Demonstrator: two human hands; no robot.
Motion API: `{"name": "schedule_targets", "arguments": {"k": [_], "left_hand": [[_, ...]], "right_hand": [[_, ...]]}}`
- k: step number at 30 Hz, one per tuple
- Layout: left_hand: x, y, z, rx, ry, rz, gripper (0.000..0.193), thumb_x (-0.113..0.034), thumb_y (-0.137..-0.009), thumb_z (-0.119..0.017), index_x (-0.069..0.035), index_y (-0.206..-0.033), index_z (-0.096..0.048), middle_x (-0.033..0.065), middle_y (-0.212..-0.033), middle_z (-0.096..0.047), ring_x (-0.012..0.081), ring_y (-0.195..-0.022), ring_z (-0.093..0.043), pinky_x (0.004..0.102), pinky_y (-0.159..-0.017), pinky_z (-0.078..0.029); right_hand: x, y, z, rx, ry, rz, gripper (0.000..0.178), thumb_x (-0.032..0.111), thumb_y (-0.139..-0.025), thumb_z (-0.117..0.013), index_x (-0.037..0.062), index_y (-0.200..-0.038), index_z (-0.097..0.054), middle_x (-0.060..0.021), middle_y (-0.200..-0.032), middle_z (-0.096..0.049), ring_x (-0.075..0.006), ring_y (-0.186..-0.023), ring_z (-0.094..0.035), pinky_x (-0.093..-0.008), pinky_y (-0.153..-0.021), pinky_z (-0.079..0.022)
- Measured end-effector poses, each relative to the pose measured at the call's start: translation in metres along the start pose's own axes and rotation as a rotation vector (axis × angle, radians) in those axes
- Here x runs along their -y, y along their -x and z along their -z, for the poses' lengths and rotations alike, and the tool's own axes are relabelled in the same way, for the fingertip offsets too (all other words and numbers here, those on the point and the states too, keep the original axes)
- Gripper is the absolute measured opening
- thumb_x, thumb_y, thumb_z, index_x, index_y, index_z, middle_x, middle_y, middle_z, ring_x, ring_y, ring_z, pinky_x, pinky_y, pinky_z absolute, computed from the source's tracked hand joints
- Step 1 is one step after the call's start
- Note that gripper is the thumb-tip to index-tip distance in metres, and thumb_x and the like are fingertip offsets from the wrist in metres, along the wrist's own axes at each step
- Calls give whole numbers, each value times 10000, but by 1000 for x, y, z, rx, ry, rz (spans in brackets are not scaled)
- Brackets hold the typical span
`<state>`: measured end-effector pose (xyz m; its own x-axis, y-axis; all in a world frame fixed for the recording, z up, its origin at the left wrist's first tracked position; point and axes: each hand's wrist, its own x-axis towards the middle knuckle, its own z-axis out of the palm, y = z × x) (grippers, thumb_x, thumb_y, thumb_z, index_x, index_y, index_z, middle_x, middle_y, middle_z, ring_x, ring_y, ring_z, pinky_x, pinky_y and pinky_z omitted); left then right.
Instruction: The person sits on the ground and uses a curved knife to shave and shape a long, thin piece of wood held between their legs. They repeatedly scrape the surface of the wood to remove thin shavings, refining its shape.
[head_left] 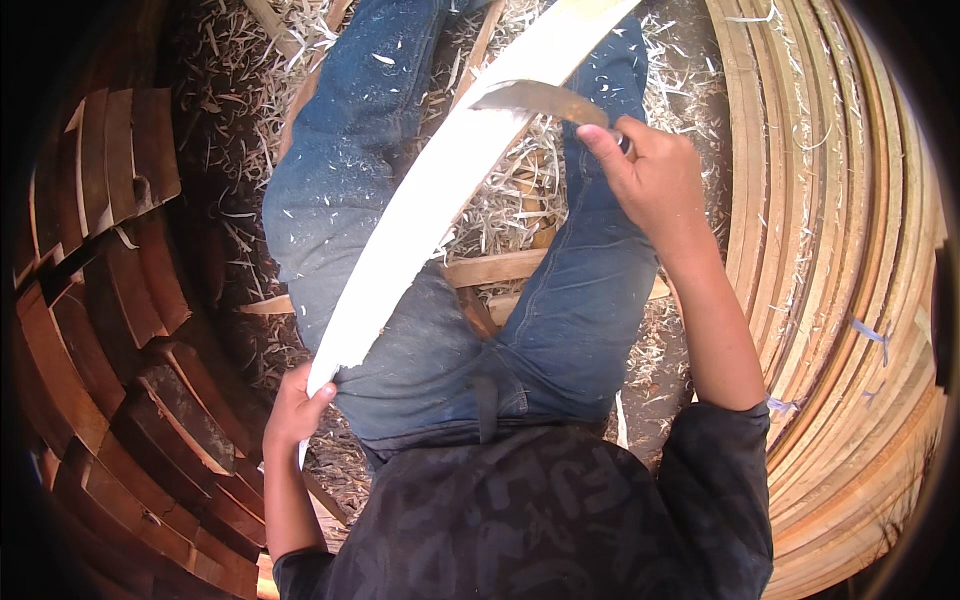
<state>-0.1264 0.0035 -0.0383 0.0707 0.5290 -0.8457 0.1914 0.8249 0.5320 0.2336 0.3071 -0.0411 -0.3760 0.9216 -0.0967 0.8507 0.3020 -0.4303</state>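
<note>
Closest to the camera, black shirt (540, 510) with a faint tonal pattern, filling the bottom middle. Down the whole right side, long tan slats (810, 250) packed close together, bowed by the lens, rough along the edges. Opposite, at left, red-brown wood pieces (60, 350) piled in layers, partly sunk in shadow. Between the two, blue jeans (430, 340) on spread legs, dusted pale over the left thigh, above dark ground (655, 435) thickly littered with curled shavings (510, 215). Slanting across both legs, pale wood strip (420, 220): long, flat, nearly white in the glare, broad where cut off by the top of the view, narrowing toward the lower left, with a small ragged nick in one side near the narrow end. Between the thighs, light wood bar (495, 268). Over the right leg, right hand (655, 180), fingers curled around the near end of a curved blade (545, 98), thumb stretched toward the metal. Dull grey, brownish by the thumb, and lying across the strip's upper part. At the narrow end, left hand (295, 410), pinching the strip, thumb on top; position of the fingers beneath hidden, cannot tell. Smallest, purplish ties (872, 335) among the slats.
</note>
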Motion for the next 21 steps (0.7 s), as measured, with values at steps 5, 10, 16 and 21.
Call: {"name": "schedule_targets", "arguments": {"k": [5,10,16,21], "left_hand": [[0,-5,-2,-25,-6,-26,441,-456,-834,-610,-22,-861,-539,-59,-603,-413,45,-533,-397,227,-468,-327],[-9,-2,-6,-13,50,54,423,-451,-854,-589,-32,-838,-533,-62,-573,-397,43,-507,-398,228,-451,-325],[-12,-2,-6,15,13,-25,313,-312,-885,-581,-6,-832,-537,-45,-610,-418,53,-578,-386,252,-512,-335],[-6,-5,-4,13,12,-2,331,-326,-872,-586,-10,-800,-519,-47,-616,-406,59,-589,-369,260,-522,-323]], "right_hand": [[-17,-13,-12,-47,219,76,617,607,-831,-524,36,-611,-609,-127,-456,-531,-274,-445,-585,-355,-417,-455],[-49,-41,-12,-132,384,68,678,668,-841,-434,46,-659,-634,-132,-523,-582,-287,-508,-620,-355,-461,-490],[-134,-67,26,-237,180,-556,722,659,-862,-419,14,-617,-633,-138,-508,-543,-248,-510,-574,-365,-491,-409],[-49,-14,12,-153,51,-159,665,630,-864,-470,53,-555,-589,-32,-406,-458,-143,-404,-498,-271,-381,-330]]}}
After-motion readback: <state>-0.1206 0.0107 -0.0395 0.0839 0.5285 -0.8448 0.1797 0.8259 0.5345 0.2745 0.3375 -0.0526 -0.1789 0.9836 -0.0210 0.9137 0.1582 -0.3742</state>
